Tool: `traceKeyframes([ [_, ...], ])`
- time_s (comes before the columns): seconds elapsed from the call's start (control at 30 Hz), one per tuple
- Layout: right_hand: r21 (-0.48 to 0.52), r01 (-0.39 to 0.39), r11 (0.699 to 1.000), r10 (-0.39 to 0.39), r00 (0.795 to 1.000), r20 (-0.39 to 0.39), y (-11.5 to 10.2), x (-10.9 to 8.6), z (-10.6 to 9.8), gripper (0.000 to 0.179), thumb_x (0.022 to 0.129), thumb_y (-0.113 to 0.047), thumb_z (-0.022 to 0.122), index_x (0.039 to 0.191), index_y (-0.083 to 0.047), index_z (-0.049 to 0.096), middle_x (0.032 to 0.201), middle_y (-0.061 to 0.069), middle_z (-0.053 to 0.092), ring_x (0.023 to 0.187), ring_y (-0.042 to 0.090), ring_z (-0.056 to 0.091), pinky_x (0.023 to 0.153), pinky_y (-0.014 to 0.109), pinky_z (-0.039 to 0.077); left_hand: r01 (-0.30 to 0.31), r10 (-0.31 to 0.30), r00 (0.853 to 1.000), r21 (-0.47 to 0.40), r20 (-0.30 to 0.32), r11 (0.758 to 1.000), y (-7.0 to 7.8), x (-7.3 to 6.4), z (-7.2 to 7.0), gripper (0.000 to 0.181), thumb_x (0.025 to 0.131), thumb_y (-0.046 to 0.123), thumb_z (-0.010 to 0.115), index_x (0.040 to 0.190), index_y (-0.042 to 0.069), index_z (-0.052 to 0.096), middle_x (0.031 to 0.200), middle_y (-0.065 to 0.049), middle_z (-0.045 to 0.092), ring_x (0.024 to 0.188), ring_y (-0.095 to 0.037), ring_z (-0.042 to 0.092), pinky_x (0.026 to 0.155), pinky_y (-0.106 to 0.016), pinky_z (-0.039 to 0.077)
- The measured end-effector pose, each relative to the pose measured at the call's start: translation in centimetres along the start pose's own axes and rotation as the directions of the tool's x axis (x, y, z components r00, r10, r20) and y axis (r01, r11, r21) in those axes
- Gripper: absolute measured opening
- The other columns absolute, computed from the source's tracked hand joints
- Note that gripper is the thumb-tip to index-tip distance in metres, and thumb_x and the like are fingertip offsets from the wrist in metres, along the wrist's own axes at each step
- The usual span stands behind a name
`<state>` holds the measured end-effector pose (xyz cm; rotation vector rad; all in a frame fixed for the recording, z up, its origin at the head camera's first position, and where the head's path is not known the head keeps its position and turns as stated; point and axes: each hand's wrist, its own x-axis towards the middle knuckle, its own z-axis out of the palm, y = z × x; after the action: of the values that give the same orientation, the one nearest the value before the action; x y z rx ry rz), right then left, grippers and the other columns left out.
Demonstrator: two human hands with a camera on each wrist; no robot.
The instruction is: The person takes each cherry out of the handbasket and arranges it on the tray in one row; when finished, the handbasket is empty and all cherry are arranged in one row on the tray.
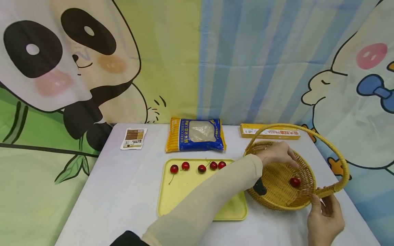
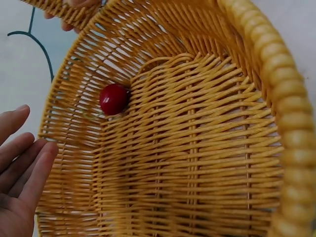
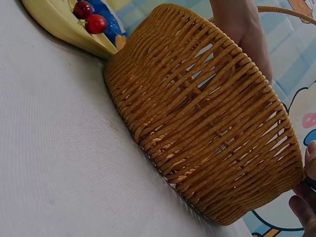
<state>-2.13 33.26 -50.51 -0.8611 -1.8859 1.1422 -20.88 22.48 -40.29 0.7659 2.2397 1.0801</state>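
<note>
A wicker basket [image 1: 286, 194] stands at the right of the table, its tall hoop handle [image 1: 330, 147] rising over it. One dark red cherry [image 2: 114, 99] lies inside, against the basket's side. My left hand [image 1: 279, 154] reaches across and hovers over the basket's far side; in the left wrist view its fingers [image 2: 37, 173] are extended and hold nothing. With thumb and fingers, my right hand [image 1: 325, 217] grips the basket at the near right, where the handle meets the rim. The left forearm hides part of the yellow tray [image 1: 178, 201].
Several cherries [image 1: 201, 168] sit along the tray's far edge, left of the basket. Behind the tray lies a blue and orange pasta bag [image 1: 201, 133]. A yellow box [image 1: 271, 131] is behind the basket, and a small white packet [image 1: 133, 139] lies at the far left.
</note>
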Motion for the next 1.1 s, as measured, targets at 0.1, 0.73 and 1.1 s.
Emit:
traceKeyframes([
  [0.1,0.005,0.018,1.0,-0.018,1.0,0.0,0.0,-0.1,0.1,0.045,0.102,-0.018,0.067,0.146,-0.025,0.062,0.14,-0.001,0.066,0.125,0.001,0.06,0.105,0.013,0.047,0.002,-0.002,1.0,0.01,0.001,1.0,-0.1,0.3,0.7,0.019,0.09,0.026,0.085,0.108,0.019,0.084,0.125,0.014,0.072,0.111,-0.001,0.066,0.081,-0.016,0.053],
  [0.73,0.057,0.112,0.992,-0.112,0.994,-0.011,0.1,0.1,0.0,0.044,0.099,-0.012,0.07,0.143,-0.018,0.065,0.134,0.002,0.069,0.117,0.0,0.063,0.098,0.01,0.05,-0.015,0.013,1.0,0.144,0.019,0.989,-0.1,1.2,3.6,0.01,0.087,0.028,0.088,0.095,0.022,0.086,0.103,0.014,0.075,0.102,-0.003,0.065,0.079,-0.015,0.051],
  [1.1,0.072,0.149,0.986,-0.149,0.989,-0.004,0.0,0.0,-0.1,0.045,0.098,-0.007,0.07,0.143,-0.016,0.065,0.135,0.006,0.069,0.119,0.001,0.063,0.1,0.012,0.05,-0.073,0.061,0.996,0.22,0.063,0.973,0.0,1.9,4.8,0.009,0.086,0.024,0.089,0.094,0.021,0.086,0.084,0.014,0.076,0.09,-0.001,0.066,0.076,-0.012,0.052],
])
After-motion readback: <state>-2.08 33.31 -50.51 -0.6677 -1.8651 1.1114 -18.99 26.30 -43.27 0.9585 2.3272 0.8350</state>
